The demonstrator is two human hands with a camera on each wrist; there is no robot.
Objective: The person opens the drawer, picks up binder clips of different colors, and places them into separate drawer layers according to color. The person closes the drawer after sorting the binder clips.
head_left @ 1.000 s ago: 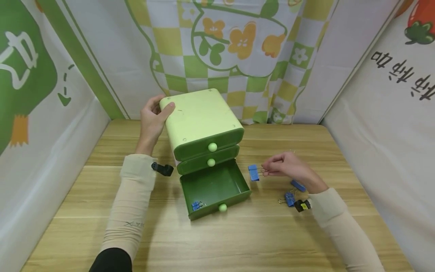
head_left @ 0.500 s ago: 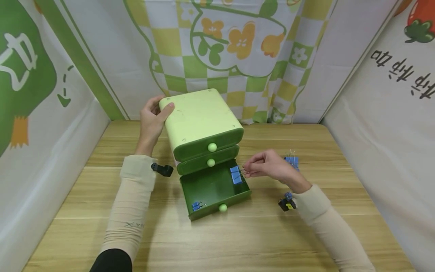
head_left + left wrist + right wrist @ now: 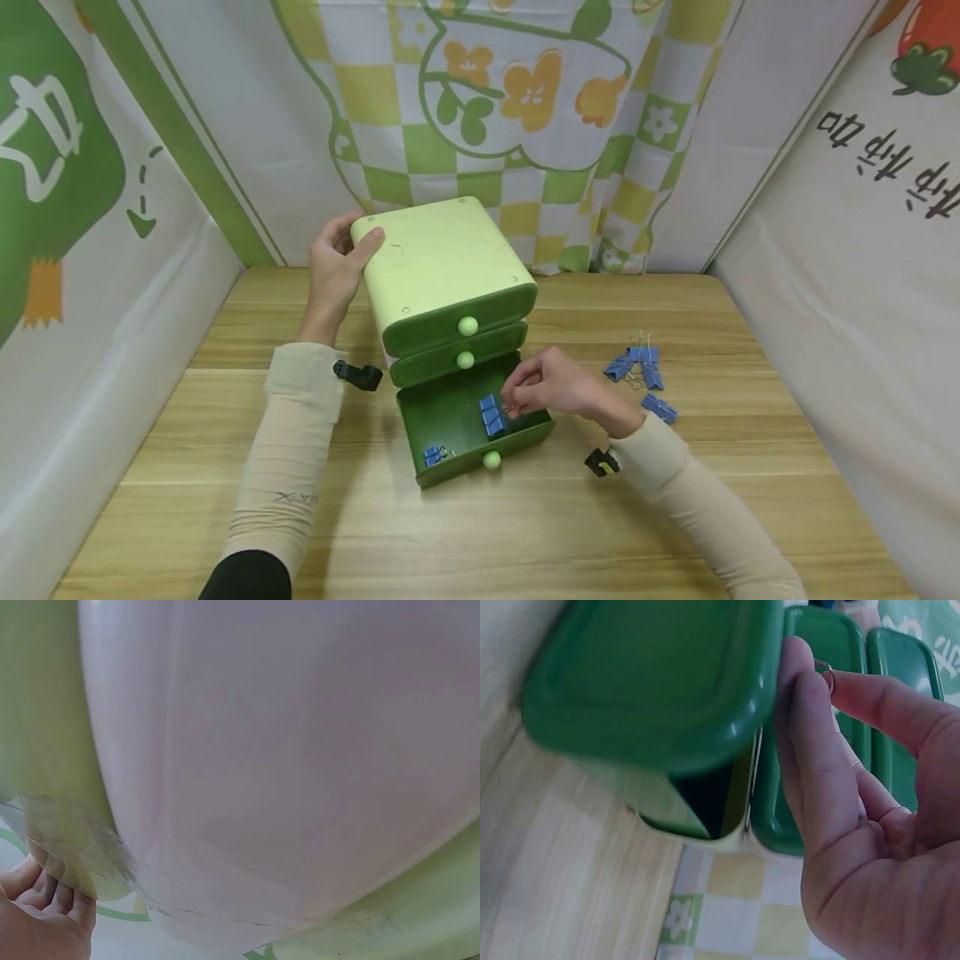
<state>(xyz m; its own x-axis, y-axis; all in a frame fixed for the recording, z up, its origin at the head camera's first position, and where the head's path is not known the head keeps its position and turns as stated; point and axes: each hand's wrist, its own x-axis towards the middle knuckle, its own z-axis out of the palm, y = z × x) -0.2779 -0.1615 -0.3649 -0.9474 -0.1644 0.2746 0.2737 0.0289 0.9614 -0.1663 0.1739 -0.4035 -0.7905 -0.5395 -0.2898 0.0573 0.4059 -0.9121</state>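
Observation:
A light-green drawer cabinet (image 3: 442, 258) stands on the table with its bottom drawer (image 3: 457, 400) pulled out. My left hand (image 3: 335, 267) grips the cabinet's back left corner, thumb on top; in the left wrist view the cabinet's pinkish side fills most of the picture. Over the open drawer, my right hand (image 3: 551, 383) pinches the wire handle of a blue binder clip (image 3: 492, 415). In the right wrist view the thumb and fingers close on that wire loop (image 3: 825, 669). A smaller blue binder clip (image 3: 433, 454) lies in the drawer's front left corner.
Several blue binder clips (image 3: 645, 365) lie on the table to the right of the cabinet, one (image 3: 659, 408) slightly nearer. The two upper drawers (image 3: 459, 354) are pushed in. A checked curtain (image 3: 525, 200) hangs behind the table, with printed fabric walls at both sides.
My right hand has carried the binder clip leftward from beside the cabinet to over the open drawer. The clips on the table's right have come into fuller view. My left hand has stayed put.

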